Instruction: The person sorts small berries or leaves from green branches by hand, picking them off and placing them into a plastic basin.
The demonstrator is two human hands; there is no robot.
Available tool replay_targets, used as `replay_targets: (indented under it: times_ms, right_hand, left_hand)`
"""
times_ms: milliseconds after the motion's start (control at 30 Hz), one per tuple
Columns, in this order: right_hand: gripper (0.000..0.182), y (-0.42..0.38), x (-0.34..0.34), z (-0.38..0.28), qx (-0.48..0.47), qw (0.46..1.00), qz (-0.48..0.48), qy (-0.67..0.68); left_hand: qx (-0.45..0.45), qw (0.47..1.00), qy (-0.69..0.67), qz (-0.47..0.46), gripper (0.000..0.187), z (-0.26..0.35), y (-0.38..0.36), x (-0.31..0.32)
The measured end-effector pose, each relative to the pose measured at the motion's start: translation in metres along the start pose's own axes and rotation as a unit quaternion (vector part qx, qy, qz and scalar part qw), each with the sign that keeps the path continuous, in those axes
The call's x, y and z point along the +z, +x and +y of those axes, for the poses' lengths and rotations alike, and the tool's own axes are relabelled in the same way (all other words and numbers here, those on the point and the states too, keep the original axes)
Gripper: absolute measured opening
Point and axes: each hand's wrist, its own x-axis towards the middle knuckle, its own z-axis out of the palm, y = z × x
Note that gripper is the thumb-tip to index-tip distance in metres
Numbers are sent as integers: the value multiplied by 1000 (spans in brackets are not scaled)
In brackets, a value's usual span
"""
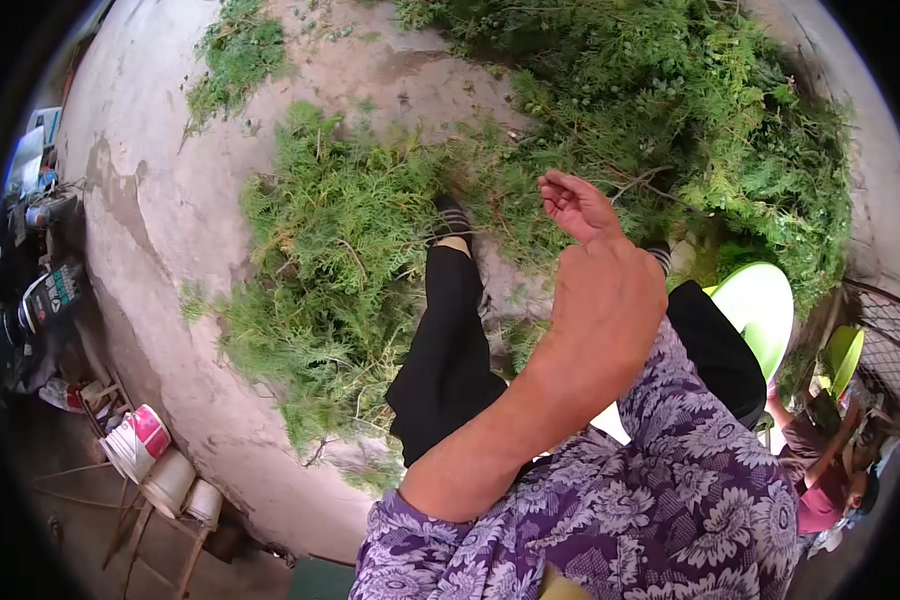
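Note:
My left arm crosses from the lower left. The back of my left hand [610, 285] lies over my right forearm near the wrist, and its fingers are hidden from me. Beyond it my right hand [578, 205] shows, fingers loosely curled and partly apart, pointing left. I see nothing held in it. Below both hands are cut green conifer branches on the ground: one heap [330, 260] to the left of my foot and a larger heap [690, 130] at the upper right. Neither hand visibly touches them.
A bright green plastic chair [765, 310] stands at my right side. Another person [825, 450] sits at the lower right. White buckets [135, 445] rest on a wooden stand at lower left. A motorbike [45, 290] is at the left edge. Concrete ground [185, 260] shows between.

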Motion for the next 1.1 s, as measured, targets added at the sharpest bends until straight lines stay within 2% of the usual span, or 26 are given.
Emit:
replay_targets:
  times_ms: [33,167,233,267,333,367,433,500,567,600,633,667,700,733,800,867,900,967,1000,1067,1100]
  right_hand:
    - [17,-11,5,-5,-12,998,-5,58]
    - [16,-41,15,-14,-31,993,-42,102]
    - [23,-41,13,-13,-13,964,-186,190]
    - [23,-32,13,-15,-16,964,-191,185]
    - [25,-25,25,-10,-24,983,-111,144]
    - [25,-20,31,-6,-21,983,-113,142]
    - [24,-10,50,5,3,964,-149,221]
    - [26,-4,73,22,11,967,-174,188]
    - [28,0,107,49,116,953,-194,202]
    - [29,-6,133,55,165,965,-194,60]
    - [32,-12,151,56,210,956,-188,-83]
    - [32,-1,143,62,211,956,-188,-82]
    - [32,19,127,71,62,931,-183,-311]
    - [32,41,112,77,-92,834,-167,-518]
    - [36,75,80,60,-193,758,-27,-623]
    - [33,89,68,34,-124,764,77,-628]
    - [33,95,62,30,-120,765,77,-629]
    - [38,107,54,22,-164,578,86,-795]
    - [38,122,42,23,-164,579,84,-794]
    - [44,152,15,39,-143,512,89,-842]
    - [46,146,29,33,-74,519,79,-848]
  left_hand:
    - [1,1000,-1,3,18,1,1,2]
    - [-9,1000,-6,20,17,9,4,15]
    - [-15,1000,-2,15,17,13,5,15]
    - [-9,1000,-7,12,16,10,10,16]
    - [-10,1000,-15,6,16,10,10,16]
    - [-11,1000,-7,7,15,10,10,16]
    - [-15,1000,1,10,14,8,9,14]
    - [-7,1000,-7,13,12,9,7,9]
    - [-11,999,-8,30,12,10,5,11]
    - [-15,999,-9,44,11,10,3,12]
    - [-15,999,-8,44,11,9,2,12]
    - [-18,999,12,44,12,8,0,13]
    - [-22,998,31,44,12,9,-2,12]
    - [-24,998,29,44,12,7,-2,9]
    - [-46,998,-5,41,14,1,-3,-2]
    - [-61,996,-15,63,15,-2,-3,0]
    - [-71,994,-21,85,15,-3,-4,1]
    - [-82,992,-24,90,17,-3,-6,-3]
    - [-94,991,-24,96,18,-4,-7,-5]
    - [-115,987,-11,115,19,-10,-6,-9]
    - [-132,982,0,134,21,-13,-7,-10]
